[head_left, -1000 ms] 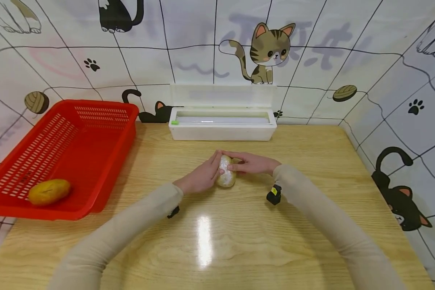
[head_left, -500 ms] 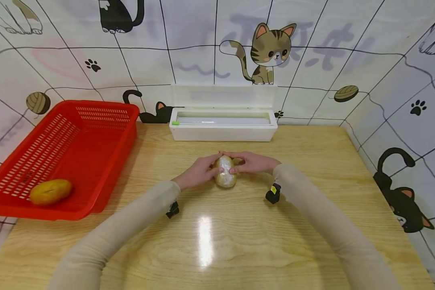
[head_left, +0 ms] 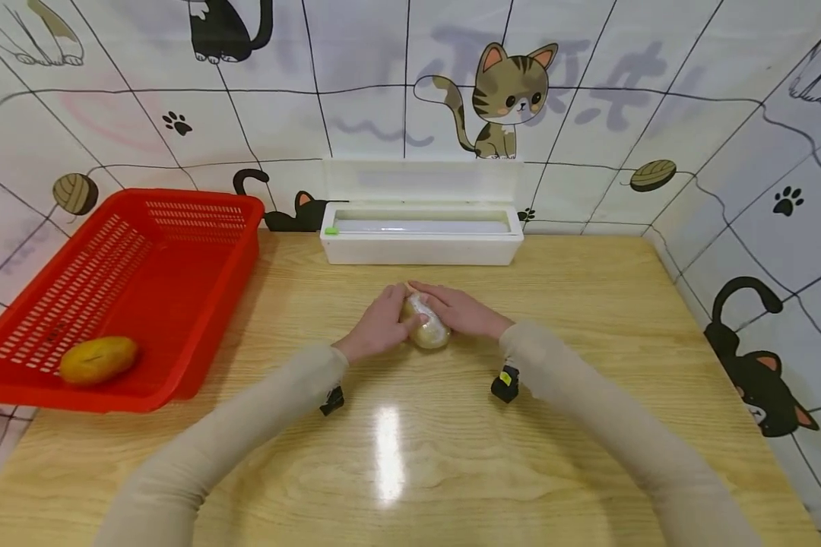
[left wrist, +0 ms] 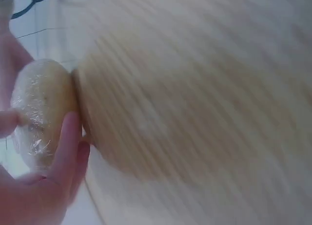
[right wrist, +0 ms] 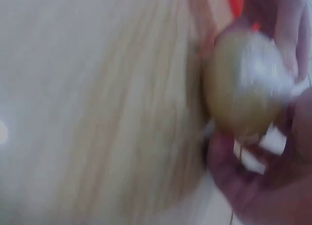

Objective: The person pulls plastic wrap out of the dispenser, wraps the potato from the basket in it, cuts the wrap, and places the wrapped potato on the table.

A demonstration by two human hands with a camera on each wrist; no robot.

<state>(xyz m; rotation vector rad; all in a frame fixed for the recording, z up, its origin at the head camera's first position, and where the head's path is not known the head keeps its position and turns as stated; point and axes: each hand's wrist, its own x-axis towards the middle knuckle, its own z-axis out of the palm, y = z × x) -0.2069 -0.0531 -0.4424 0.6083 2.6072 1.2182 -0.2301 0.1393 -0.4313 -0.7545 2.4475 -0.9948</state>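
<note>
A yellow potato-like oval wrapped in shiny cling film lies on the wooden table between both hands. My left hand holds its left side, thumb over the top. In the left wrist view, fingers curl along the lower end of the wrapped oval, and the film shows creases. My right hand grips from the far right, its fingertips meeting the left ones at the far end. The right wrist view is blurred; there the thumb and fingers of the right hand bend round the oval.
A white cling film dispenser with its lid raised and a green slider stands at the back, against the cat-patterned wall sheet. On the left, a red plastic basket holds one unwrapped yellow oval. The wooden table extends toward the front.
The wrapped oval has turned, its near end now pointing more to the right. My left hand has shifted its hold, and the right hand has slid over the oval's far right side.
</note>
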